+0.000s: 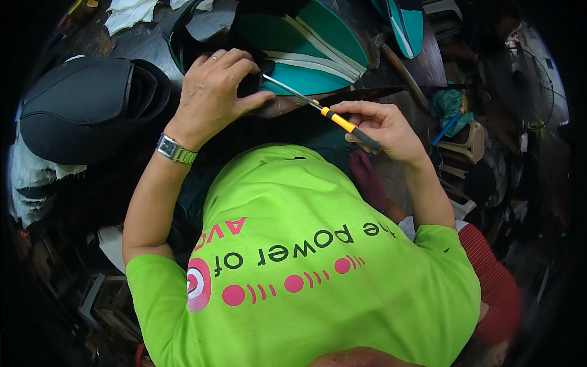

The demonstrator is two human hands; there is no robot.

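Observation:
A rounded shell of teal fabric (306, 76) with white strips along its seams and black edging lies on the table in front of me. My left hand (220, 82) grips its near left edge, fingers curled over the black part and thumb stretched toward the right. My right hand (388, 128) pinches a slim tool (342, 121) with a yellow and black handle and a thin metal shaft. The tool's tip points up and left, close to the black edging beside my left fingers. What the tip touches is hard to make out.
Nested black padded shells (79, 110) sit at the left over white cloth. Another teal piece (408, 30) lies at the far right of the dark table (431, 64). A plastic stool (468, 144), a green bag (447, 107) and a fan (535, 85) stand to the right.

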